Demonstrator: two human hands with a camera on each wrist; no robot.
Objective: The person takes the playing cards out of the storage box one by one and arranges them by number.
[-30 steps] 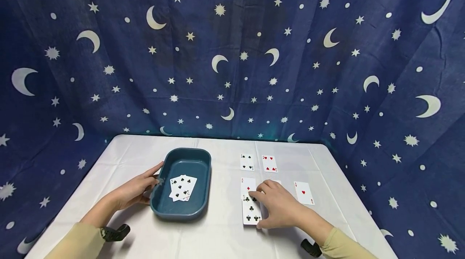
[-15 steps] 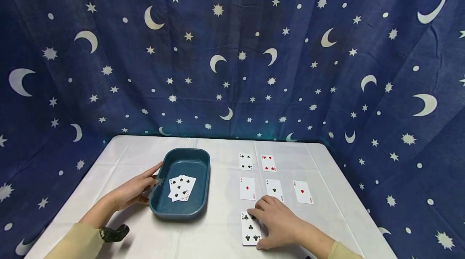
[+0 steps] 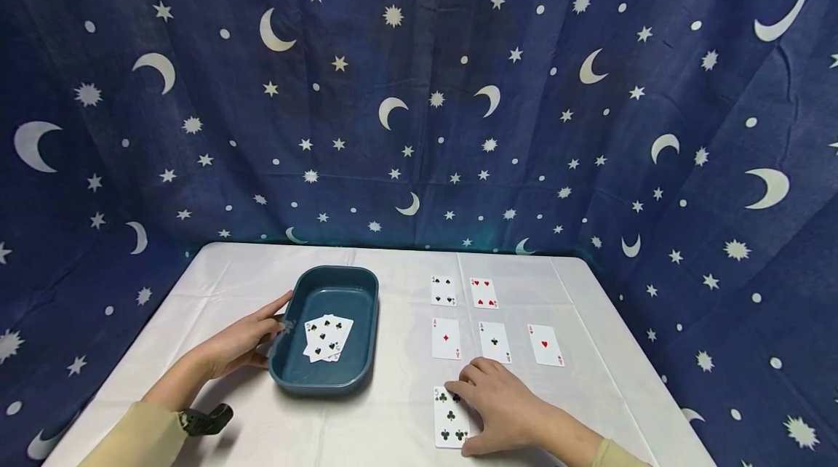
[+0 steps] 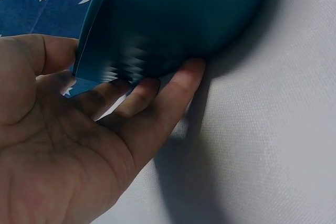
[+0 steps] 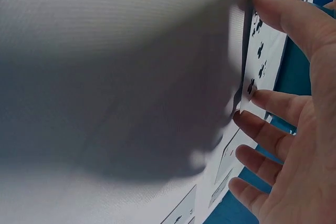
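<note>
While palm-down, right hand (image 3: 503,406) on card (image 3: 449,420)

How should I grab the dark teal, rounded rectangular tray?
Probably pinch the tray by its left wall, thumb inside, fingers outside, from the left. It stands upright with a raised rim; the left hand touches that side, and the white playing cards inside lie clear.

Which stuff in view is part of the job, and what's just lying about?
Likely in the job:
five of clubs, held by the right hand
teal tray, touched by the left hand
cards inside the tray
three aces, two fours, laid out

Likely just surroundings:
star-and-moon curtain
white cloth
black wrist device
</note>
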